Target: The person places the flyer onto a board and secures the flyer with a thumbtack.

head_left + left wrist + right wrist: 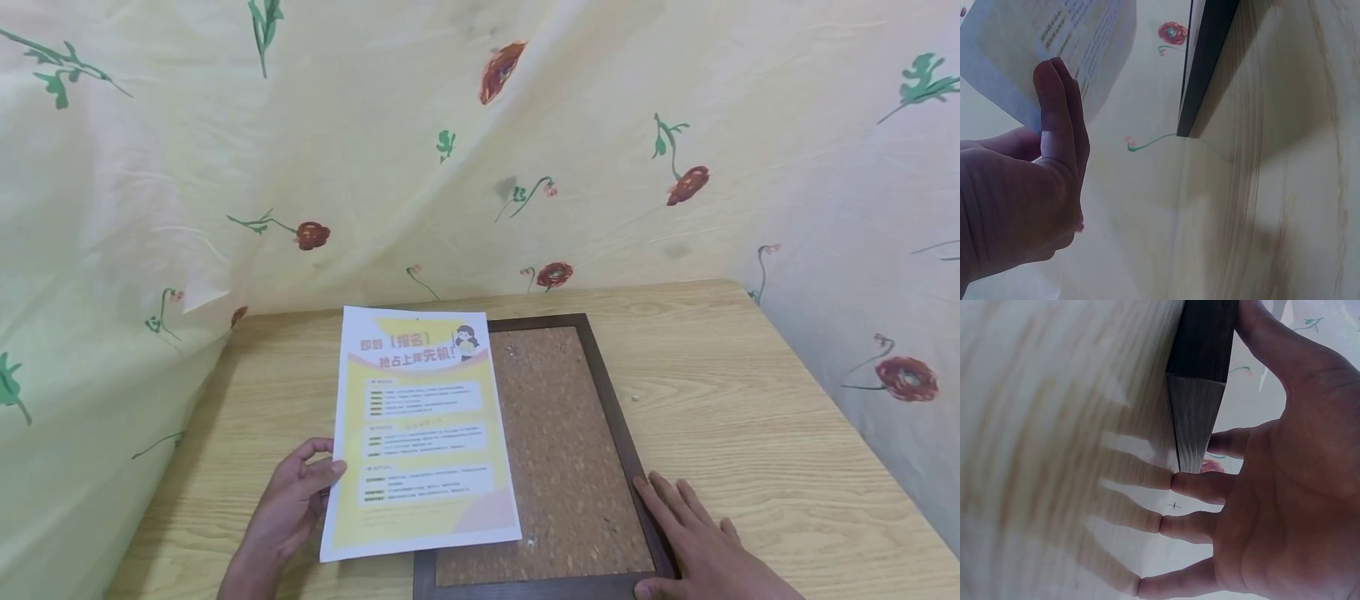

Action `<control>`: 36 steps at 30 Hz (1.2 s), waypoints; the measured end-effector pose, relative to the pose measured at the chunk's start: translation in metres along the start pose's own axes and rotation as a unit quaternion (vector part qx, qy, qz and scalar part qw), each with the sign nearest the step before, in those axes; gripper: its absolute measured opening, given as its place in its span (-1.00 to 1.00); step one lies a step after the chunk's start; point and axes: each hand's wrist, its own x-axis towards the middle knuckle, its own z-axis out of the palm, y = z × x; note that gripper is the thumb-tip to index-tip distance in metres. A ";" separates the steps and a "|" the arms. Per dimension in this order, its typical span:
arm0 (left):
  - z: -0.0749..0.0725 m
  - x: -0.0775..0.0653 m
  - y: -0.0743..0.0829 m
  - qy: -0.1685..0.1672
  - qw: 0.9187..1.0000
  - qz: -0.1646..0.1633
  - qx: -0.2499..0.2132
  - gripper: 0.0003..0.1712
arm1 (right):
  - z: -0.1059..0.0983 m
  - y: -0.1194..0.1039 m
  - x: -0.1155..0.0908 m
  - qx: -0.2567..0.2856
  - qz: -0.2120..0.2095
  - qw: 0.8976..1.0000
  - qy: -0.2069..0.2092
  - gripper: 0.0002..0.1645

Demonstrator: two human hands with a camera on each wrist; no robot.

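Note:
A printed yellow and white poster sheet point(427, 442) is held up by its left edge in my left hand point(288, 500), thumb on the front and fingers behind. In the left wrist view the left hand point(1035, 169) pinches the sheet point(1066, 50) near a corner. The sheet overlaps the left part of a dark-framed cork board point(566, 450) that lies on the table. My right hand point(697, 542) rests at the board's lower right corner, fingers spread. From the right wrist, the fingertips of the right hand point(1260, 494) touch the tabletop beside the dark frame point(1197, 394).
The wood-grain table point(750, 400) extends on both sides of the board. A tiny clear object point(635, 397), too small to identify, lies right of the frame. Flower-patterned cloth point(390, 183) hangs behind the table and along its sides.

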 end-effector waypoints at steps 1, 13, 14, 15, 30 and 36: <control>0.000 0.000 0.000 -0.004 1.000 0.000 0.000 -0.69 | 0.000 0.000 0.000 0.000 0.000 1.000 0.000 0.39; 0.005 0.002 -0.008 -0.088 0.996 0.024 -0.023 -0.74 | -0.002 -0.002 -0.001 0.003 0.003 1.000 -0.001 0.40; 0.007 0.002 -0.008 -0.088 0.996 0.020 -0.024 -0.72 | -0.002 -0.002 -0.001 0.004 0.005 1.000 -0.004 0.41; 0.008 0.003 -0.008 -0.086 0.996 0.017 -0.023 -0.70 | -0.002 -0.002 -0.001 0.004 0.007 1.000 -0.006 0.42; 0.024 0.007 -0.010 -0.077 0.997 -0.002 -0.030 -0.58 | -0.004 -0.003 -0.001 0.002 0.014 1.000 -0.014 0.45; 0.030 0.009 -0.012 -0.070 0.997 -0.007 -0.029 -0.59 | -0.005 -0.004 -0.002 0.003 0.010 1.000 -0.011 0.44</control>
